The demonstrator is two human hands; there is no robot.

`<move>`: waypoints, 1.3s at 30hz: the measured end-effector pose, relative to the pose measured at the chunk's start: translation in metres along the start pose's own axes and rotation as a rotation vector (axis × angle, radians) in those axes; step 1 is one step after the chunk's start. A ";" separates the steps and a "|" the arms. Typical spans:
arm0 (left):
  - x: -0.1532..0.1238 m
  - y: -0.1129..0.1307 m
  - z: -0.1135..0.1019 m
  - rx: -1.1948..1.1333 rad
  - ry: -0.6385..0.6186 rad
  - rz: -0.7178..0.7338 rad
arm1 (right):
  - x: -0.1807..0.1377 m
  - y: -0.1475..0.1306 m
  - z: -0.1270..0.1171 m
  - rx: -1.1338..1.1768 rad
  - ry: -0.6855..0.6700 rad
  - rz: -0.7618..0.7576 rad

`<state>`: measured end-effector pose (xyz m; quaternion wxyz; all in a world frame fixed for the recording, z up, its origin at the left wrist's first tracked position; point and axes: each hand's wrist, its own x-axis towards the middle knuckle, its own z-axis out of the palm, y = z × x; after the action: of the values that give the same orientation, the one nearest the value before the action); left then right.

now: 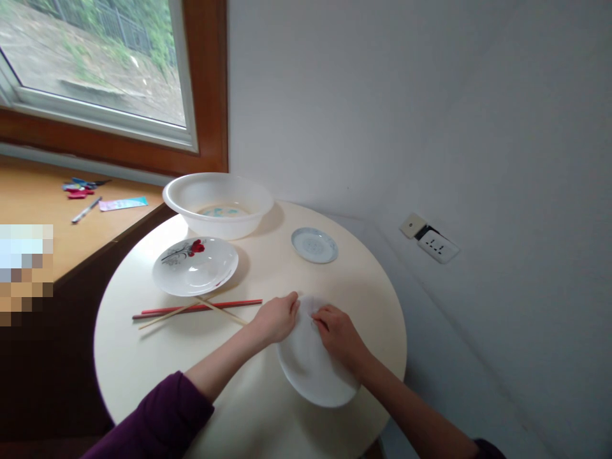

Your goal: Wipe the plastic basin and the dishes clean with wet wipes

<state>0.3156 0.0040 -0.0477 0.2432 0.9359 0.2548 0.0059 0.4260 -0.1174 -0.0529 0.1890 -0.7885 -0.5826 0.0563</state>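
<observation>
A plain white plate lies on the round cream table in front of me. My left hand grips the plate's far left rim with curled fingers. My right hand rests on the plate's upper part, fingers bent and pinched on something pale I cannot make out. Both forearms reach in from the bottom, the left in a purple sleeve.
A white basin holding a little water stands at the table's back. A flower-patterned plate, a small blue saucer, red chopsticks and wooden chopsticks lie around. A wooden sill with pens is left; a wall socket is right.
</observation>
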 end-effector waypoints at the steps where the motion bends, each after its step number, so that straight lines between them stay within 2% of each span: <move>1: 0.001 0.000 0.001 0.007 0.008 -0.005 | 0.002 -0.005 0.004 -0.013 -0.004 0.001; 4: 0.002 0.002 0.003 0.045 0.022 -0.036 | 0.002 -0.021 0.014 0.000 -0.077 -0.091; 7: 0.004 0.003 0.003 0.080 0.018 -0.042 | 0.001 -0.021 0.014 -0.020 -0.137 -0.197; 12: 0.005 0.002 0.002 0.108 0.015 -0.038 | 0.006 -0.009 0.010 -0.097 -0.085 -0.117; 17: 0.006 0.003 0.000 0.122 0.014 -0.037 | 0.007 -0.015 0.018 -0.019 -0.121 -0.179; 22: 0.006 0.000 -0.002 0.126 0.012 0.000 | 0.010 -0.012 0.016 -0.036 -0.050 -0.129; 27: 0.007 0.000 -0.002 0.131 0.015 0.000 | 0.008 -0.019 0.017 0.005 -0.101 -0.155; 31: 0.006 0.000 -0.002 0.130 0.019 -0.004 | 0.013 -0.017 0.013 -0.037 -0.068 -0.082; 36: 0.004 0.002 -0.004 0.130 0.021 -0.037 | 0.016 -0.023 0.015 -0.027 -0.157 -0.057; 39: 0.006 0.003 -0.005 0.121 0.024 -0.058 | 0.021 -0.020 0.013 -0.067 -0.136 -0.020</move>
<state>0.3217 0.0064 -0.0424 0.1832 0.9409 0.2847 -0.0054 0.4102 -0.0898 -0.0548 0.1230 -0.7830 -0.6034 0.0880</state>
